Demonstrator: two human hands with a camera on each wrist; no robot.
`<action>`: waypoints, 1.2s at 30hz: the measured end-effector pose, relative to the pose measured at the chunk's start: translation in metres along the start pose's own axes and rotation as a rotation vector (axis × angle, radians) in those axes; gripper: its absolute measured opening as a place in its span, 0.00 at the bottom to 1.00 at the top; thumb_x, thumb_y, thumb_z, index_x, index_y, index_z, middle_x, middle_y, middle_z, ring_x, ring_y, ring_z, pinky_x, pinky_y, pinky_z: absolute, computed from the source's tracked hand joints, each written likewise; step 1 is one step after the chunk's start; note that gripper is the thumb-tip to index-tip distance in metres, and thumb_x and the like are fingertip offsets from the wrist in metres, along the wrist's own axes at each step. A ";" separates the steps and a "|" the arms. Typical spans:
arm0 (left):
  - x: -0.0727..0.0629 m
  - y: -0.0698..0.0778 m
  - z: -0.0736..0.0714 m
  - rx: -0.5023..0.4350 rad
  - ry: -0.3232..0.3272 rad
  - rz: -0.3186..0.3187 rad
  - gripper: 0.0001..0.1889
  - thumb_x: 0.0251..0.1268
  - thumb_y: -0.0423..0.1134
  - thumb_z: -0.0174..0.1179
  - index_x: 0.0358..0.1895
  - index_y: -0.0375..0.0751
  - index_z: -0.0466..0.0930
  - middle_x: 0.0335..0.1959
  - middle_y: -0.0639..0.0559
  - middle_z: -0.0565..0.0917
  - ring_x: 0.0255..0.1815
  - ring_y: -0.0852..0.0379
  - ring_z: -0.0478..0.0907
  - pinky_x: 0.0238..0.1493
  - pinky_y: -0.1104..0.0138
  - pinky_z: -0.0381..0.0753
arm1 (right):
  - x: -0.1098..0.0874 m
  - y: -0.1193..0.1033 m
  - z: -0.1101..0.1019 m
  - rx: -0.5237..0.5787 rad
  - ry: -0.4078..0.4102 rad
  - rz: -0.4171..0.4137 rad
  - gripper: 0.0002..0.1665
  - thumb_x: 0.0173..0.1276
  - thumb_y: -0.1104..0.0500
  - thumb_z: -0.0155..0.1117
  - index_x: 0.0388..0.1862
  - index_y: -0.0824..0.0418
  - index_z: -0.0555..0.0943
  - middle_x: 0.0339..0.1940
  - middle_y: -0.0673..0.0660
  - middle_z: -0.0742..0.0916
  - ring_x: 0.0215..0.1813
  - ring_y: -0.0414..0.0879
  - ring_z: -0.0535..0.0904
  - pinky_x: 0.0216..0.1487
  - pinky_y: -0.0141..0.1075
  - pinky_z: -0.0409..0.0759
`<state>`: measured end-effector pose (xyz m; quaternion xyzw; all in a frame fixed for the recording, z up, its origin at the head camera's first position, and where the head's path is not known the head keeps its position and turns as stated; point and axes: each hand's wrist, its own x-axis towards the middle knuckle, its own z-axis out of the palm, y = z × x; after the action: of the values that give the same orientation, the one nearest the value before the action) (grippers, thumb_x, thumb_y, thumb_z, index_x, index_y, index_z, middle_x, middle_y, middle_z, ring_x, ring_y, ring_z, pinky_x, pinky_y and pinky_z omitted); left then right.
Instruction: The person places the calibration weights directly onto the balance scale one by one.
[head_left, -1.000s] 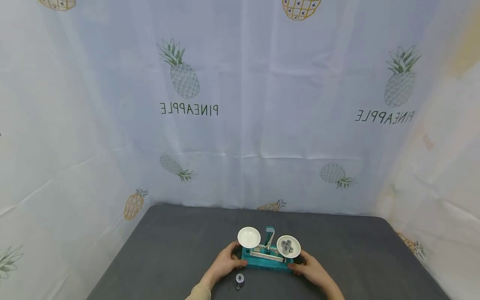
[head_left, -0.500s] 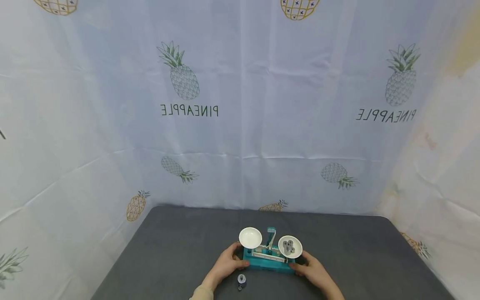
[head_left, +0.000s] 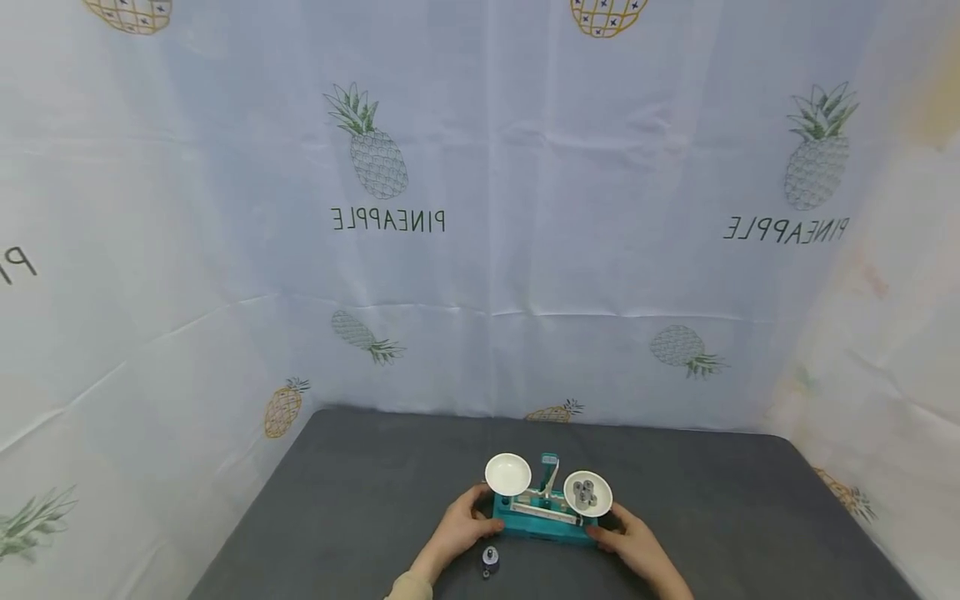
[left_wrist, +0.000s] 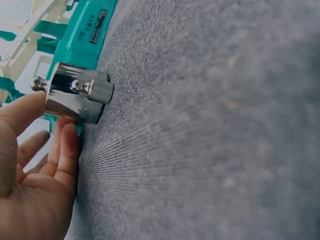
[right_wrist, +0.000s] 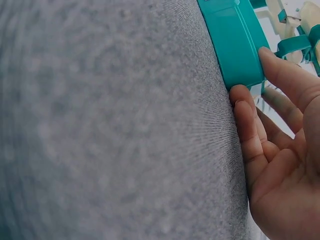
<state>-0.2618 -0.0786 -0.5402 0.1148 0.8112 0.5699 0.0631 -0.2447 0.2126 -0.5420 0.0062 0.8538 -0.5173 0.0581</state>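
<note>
A teal balance scale [head_left: 543, 528] stands on the dark tabletop. Its white left pan [head_left: 507, 473] sits higher than the right pan [head_left: 602, 492], where several metal weights [head_left: 584, 493] are grouped. My left hand [head_left: 461, 529] holds the left end of the base, thumb at the front. At the right end my right hand [head_left: 630, 543] grips the base; in the right wrist view its thumb and fingers are at the teal corner [right_wrist: 232, 45]. A large metal weight [left_wrist: 62, 95] and a smaller one [left_wrist: 101, 92] stand in front, near the left hand.
The dark table [head_left: 390, 467] carries a grey fabric-like surface in the wrist views. A white curtain [head_left: 487, 250] printed with pineapples hangs behind it and along both sides.
The whole head view shifts slightly, so everything appears a bit farther right. Both hands keep their hold on the balance scale, and the weights stay where they were.
</note>
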 end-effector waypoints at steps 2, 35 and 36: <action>-0.002 0.000 0.000 0.004 0.007 0.026 0.29 0.49 0.39 0.67 0.56 0.34 0.72 0.36 0.45 0.81 0.20 0.67 0.72 0.23 0.72 0.71 | -0.001 0.000 -0.001 -0.003 0.010 0.005 0.39 0.58 0.51 0.67 0.61 0.73 0.67 0.23 0.53 0.82 0.26 0.42 0.77 0.30 0.35 0.75; -0.042 0.008 -0.017 0.020 -0.126 -0.018 0.15 0.49 0.38 0.68 0.41 0.35 0.80 0.31 0.51 0.79 0.24 0.64 0.71 0.23 0.71 0.68 | -0.004 -0.001 -0.007 0.048 -0.119 -0.022 0.40 0.60 0.51 0.66 0.62 0.73 0.64 0.35 0.55 0.77 0.28 0.42 0.73 0.32 0.35 0.72; -0.042 0.007 -0.017 0.016 -0.131 -0.012 0.15 0.49 0.38 0.68 0.41 0.35 0.80 0.31 0.51 0.79 0.24 0.64 0.71 0.23 0.72 0.68 | -0.004 -0.001 -0.006 0.046 -0.119 -0.020 0.41 0.60 0.51 0.66 0.63 0.74 0.63 0.35 0.55 0.77 0.28 0.42 0.73 0.32 0.35 0.72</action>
<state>-0.2240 -0.1024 -0.5287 0.1473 0.8106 0.5542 0.1186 -0.2411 0.2183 -0.5381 -0.0317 0.8368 -0.5366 0.1035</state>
